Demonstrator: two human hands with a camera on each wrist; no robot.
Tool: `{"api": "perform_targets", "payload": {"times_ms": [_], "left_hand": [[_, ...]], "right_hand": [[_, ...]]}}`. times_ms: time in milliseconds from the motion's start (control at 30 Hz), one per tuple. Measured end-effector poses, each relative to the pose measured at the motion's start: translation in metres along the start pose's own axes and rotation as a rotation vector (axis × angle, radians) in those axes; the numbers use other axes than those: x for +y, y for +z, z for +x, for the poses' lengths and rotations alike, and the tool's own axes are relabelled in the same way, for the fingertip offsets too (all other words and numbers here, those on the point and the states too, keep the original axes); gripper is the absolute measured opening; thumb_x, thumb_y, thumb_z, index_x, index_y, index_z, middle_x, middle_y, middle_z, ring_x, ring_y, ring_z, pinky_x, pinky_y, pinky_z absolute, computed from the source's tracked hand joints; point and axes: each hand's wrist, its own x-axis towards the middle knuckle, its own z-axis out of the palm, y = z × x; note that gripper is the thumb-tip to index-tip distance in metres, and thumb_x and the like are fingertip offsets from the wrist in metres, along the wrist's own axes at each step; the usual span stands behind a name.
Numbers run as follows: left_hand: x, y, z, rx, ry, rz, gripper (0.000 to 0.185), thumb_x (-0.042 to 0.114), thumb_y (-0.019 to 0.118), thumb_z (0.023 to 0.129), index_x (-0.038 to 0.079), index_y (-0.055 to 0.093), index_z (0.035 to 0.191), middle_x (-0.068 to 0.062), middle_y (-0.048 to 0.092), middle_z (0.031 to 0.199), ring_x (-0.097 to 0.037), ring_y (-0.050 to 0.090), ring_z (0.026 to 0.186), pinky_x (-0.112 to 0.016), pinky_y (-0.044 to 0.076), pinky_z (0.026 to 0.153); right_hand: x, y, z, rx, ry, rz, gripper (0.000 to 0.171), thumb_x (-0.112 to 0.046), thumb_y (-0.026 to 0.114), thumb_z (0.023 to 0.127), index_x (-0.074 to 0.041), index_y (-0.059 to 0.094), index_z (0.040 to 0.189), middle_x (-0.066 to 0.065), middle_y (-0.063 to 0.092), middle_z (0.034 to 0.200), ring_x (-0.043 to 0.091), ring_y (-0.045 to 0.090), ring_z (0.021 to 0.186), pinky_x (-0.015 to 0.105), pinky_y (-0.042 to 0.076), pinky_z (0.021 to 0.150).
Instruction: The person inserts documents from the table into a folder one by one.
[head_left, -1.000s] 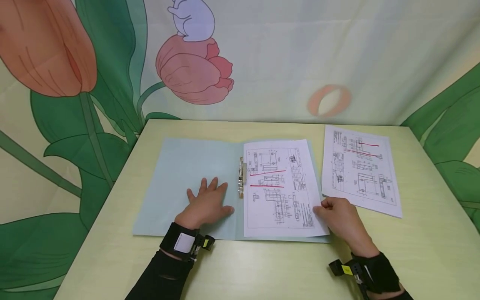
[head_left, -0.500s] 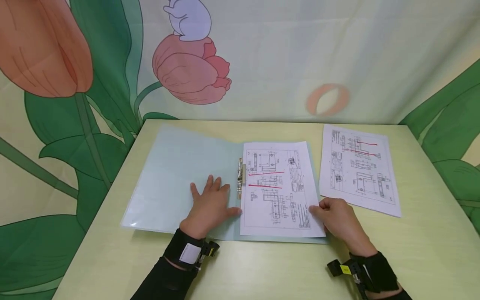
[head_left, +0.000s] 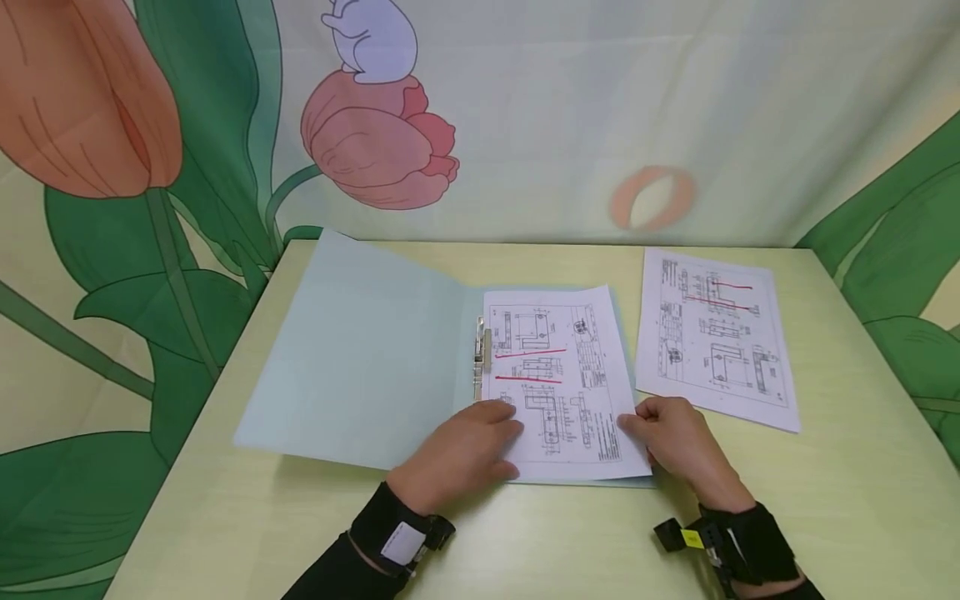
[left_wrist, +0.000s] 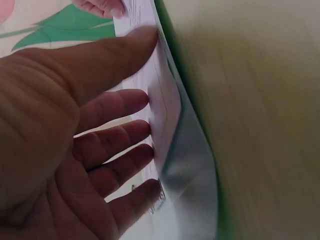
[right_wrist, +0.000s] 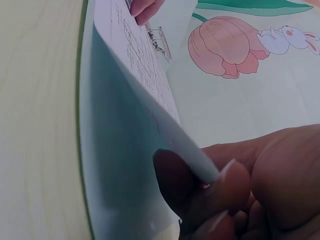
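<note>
Between the pinching thumb and fingers of the right hand (head_left: 678,435) is the edge of the paper (head_left: 570,367), above the folder (head_left: 360,358); the left hand's (head_left: 461,454) slightly spread fingers touch its opposite side, near 1 clip (head_left: 478,354).

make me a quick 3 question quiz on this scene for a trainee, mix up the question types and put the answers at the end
1. In the head view, which edge of the paper in the open folder does the right hand pinch? a) left b) right c) top
2. True or false: red lines mark both that paper and the loose drawing beside the folder.
3. Fill in: the left hand touches the paper on the side nearest the folder's metal ____.

Key: 1 b; 2 true; 3 clip.
</note>
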Motion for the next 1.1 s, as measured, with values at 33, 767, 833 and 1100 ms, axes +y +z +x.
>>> {"api": "perform_targets", "payload": {"times_ms": [33,767,833,1100], "left_hand": [[0.0015,0.0006,0.0005,-0.001,0.009,0.003,0.041,0.036,0.086,0.088,0.011,0.070,0.116,-0.007,0.066,0.132,-0.024,0.061,0.128,-0.034,0.048,0.113],[-0.0040,0.0021,0.0041,-0.018,-0.002,0.039,0.063,0.040,0.091,0.082,0.009,0.068,0.132,-0.011,0.063,0.145,-0.028,0.059,0.136,-0.040,0.047,0.115],[-0.0036,0.0021,0.0043,-0.020,-0.004,0.041,0.062,0.040,0.091,0.083,0.010,0.068,0.132,-0.010,0.063,0.144,-0.028,0.058,0.136,-0.040,0.047,0.115],[-0.0020,0.0005,0.0046,-0.050,-0.036,0.015,0.057,0.036,0.091,0.083,0.009,0.069,0.128,-0.011,0.062,0.147,-0.029,0.057,0.139,-0.040,0.046,0.117]], "right_hand": [[0.0004,0.0000,0.0004,-0.002,0.000,0.002,0.023,-0.023,0.069,0.100,0.000,0.072,0.095,0.004,0.055,0.063,0.020,0.053,0.058,0.031,0.039,0.054],[0.0043,0.0001,0.0021,0.044,-0.023,-0.054,0.024,-0.024,0.070,0.101,-0.001,0.072,0.093,0.007,0.068,0.082,0.021,0.056,0.065,0.030,0.039,0.055],[0.0037,-0.0009,0.0016,0.055,-0.020,-0.075,0.025,-0.025,0.070,0.101,-0.002,0.072,0.092,0.007,0.066,0.081,0.021,0.055,0.067,0.031,0.038,0.056],[0.0038,-0.0020,0.0018,0.063,-0.015,-0.123,0.026,-0.026,0.071,0.100,-0.003,0.072,0.088,0.007,0.067,0.081,0.023,0.056,0.071,0.033,0.039,0.061]]}}
